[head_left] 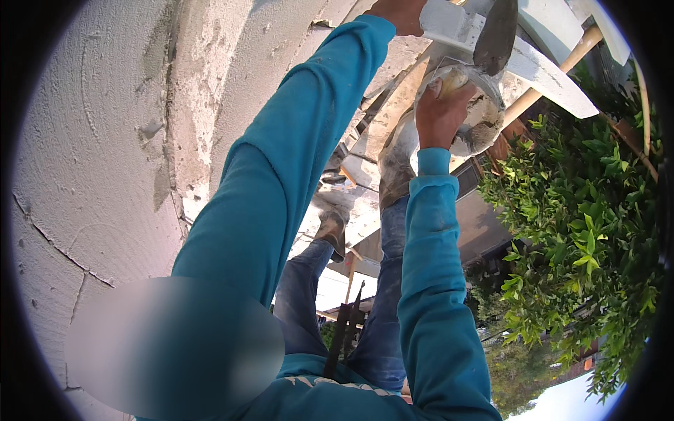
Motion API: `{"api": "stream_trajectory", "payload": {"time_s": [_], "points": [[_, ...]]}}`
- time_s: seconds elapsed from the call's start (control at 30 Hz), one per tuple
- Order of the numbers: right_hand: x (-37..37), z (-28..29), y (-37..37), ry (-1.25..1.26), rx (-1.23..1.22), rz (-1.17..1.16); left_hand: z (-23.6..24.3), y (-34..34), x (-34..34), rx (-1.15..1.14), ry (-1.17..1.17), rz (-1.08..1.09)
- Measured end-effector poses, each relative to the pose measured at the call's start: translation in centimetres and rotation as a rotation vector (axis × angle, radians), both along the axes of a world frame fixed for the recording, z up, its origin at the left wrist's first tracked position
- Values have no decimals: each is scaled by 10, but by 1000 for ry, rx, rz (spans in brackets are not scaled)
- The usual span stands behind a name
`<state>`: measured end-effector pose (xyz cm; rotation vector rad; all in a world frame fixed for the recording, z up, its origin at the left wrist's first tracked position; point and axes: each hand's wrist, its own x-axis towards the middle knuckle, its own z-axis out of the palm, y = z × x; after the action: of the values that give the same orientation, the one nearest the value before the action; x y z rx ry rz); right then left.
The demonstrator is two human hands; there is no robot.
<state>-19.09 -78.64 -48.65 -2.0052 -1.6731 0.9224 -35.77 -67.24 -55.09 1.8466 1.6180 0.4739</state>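
Note:
At the top edge of the head view, my left hand (397, 14) is at the near end of a long pale board (544, 74) and appears to grip it; its fingertips are cut off or hidden. My right hand (442, 116) is closed around the light, worn handle of a trowel (496, 38). The trowel's dark blade points away from me and overlaps the board. Just behind and right of that hand is a whitish, mortar-smeared bucket (484, 130) with grey material inside.
A rough plastered wall (98, 126) fills the left side. Leafy bushes (569, 217) stand at the right, near wooden poles (523, 105). Below are my jeans and dusty boots (331, 231) on a pale, mortar-spattered surface. A blurred oval covers the lower left.

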Motion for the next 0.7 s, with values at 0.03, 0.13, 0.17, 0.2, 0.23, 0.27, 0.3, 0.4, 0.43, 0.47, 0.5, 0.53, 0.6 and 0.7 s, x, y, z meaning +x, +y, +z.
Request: {"api": "stream_trajectory", "payload": {"time_s": [0.03,0.13,0.17,0.2,0.23,0.27,0.3,0.4,0.43,0.47,0.5,0.53,0.6,0.7], "points": [[1,0,4,-58,-197,71,-3,-1,0,21,-33,13],[-2,15,-6,72,-72,11,-8,-11,-5,119,-70,55],[-2,13,-7,42,19,-6,-9,-12,-8,182,-45,67],[1,12,-11,1,104,-35,-8,-15,-5,238,-30,67],[4,10,-9,-43,199,-68,2,-12,-1,173,-55,36],[11,12,-12,-7,144,-131,13,-10,3,107,-79,2],[19,23,-19,33,91,-183,23,-9,5,44,-100,-22],[75,33,-56,-15,-112,-214,-4,-38,8,141,-127,123],[103,35,-73,-97,-127,-128,-15,-45,9,155,-78,147],[133,36,-89,-178,-142,-40,-27,-52,12,169,-27,172],[167,36,-102,-258,-164,63,-36,-54,13,183,21,196],[197,37,-108,-335,-191,170,-42,-56,12,176,41,191],[229,44,-108,-508,-205,288,-49,-61,11,158,79,171],[241,36,-83,-687,-267,325,-36,-61,17,251,-11,212]]}}
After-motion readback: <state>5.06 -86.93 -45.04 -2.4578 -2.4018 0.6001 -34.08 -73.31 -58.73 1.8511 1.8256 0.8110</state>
